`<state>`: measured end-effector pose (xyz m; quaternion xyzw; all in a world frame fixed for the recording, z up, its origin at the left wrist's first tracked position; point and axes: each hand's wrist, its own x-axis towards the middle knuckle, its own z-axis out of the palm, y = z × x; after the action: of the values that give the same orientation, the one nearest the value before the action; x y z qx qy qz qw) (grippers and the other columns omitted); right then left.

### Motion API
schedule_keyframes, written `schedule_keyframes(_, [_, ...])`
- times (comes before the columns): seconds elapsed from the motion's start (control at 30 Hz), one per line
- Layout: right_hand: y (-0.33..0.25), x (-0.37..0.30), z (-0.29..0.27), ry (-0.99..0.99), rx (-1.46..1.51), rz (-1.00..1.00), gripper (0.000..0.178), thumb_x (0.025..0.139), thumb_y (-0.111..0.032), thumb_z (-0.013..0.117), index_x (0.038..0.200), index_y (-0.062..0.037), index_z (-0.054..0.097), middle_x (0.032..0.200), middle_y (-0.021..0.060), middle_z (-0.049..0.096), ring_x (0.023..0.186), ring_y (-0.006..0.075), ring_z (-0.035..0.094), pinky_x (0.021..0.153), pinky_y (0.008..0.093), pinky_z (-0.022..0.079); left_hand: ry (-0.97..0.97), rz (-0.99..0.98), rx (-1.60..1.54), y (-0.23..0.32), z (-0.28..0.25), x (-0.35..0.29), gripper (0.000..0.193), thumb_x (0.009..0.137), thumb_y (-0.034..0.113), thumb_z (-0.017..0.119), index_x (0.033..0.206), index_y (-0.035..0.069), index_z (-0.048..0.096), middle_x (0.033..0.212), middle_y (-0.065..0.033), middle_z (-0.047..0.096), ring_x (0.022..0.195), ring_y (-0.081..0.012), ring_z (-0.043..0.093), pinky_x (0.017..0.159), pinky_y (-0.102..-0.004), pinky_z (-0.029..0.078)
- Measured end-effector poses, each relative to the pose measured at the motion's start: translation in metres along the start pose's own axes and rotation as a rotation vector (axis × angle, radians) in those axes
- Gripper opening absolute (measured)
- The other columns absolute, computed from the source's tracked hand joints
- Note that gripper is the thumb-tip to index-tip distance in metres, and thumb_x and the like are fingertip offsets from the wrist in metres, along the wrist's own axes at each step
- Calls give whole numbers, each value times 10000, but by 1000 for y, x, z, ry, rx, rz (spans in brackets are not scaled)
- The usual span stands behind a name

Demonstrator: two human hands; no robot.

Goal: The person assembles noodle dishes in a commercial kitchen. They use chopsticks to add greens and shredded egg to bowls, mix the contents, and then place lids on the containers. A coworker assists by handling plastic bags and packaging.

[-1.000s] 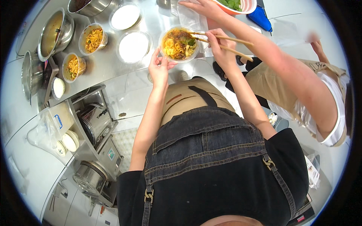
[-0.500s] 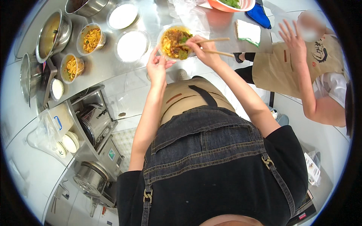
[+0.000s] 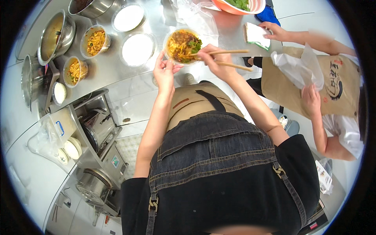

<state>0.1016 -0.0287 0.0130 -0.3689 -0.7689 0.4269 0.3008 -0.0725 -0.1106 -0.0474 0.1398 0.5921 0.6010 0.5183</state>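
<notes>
My left hand (image 3: 165,71) grips the near left side of a clear round bowl (image 3: 167,41) at the counter's front edge. Inside lie sauced yellow noodles (image 3: 181,44) with green leaves at the right. A pair of wooden chopsticks (image 3: 234,52) is held in my right hand (image 3: 220,64), their thick ends pointing right and slightly apart. Their tips are at the bowl's right side, partly hidden by my fingers. Two round, clear-rimmed containers with white insides, one nearer (image 3: 138,48) and one farther (image 3: 128,18), stand left of the bowl.
Two tubs of noodles (image 3: 95,42) and steel bowls (image 3: 64,37) occupy the left counter. A clear plastic bag (image 3: 199,21) lies behind my bowl. At right, a co-worker's hand (image 3: 276,31) touches a white, green-edged cloth (image 3: 256,36); the other holds a plastic bag (image 3: 300,66). An orange basket (image 3: 256,7) holds greens.
My right hand and the chopsticks have shifted slightly right and down, and more green leaves show. The co-worker's raised hand is gone; one hand now reaches the cloth, the other holds a bag.
</notes>
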Motion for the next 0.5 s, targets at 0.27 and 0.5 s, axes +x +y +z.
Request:
schedule_keyframes(0.27, [1,36,-3,141,85,98,140,885,-164,647,888,-25,664,741,76,671,653,170,644,568,291,492,-23,-6,12,1,1,-2,467,946,-8,462,1399,18,354,861,-82,595,706,-200,682,611,-242,540])
schedule_keyframes(0.5, [-24,53,-26,65,5,55,174,893,-190,636,867,-19,655,683,58,648,574,118,574,549,274,456,-17,0,-29,-5,6,-5,470,946,-9,469,1400,26,353,857,-86,608,709,-199,683,617,-243,536])
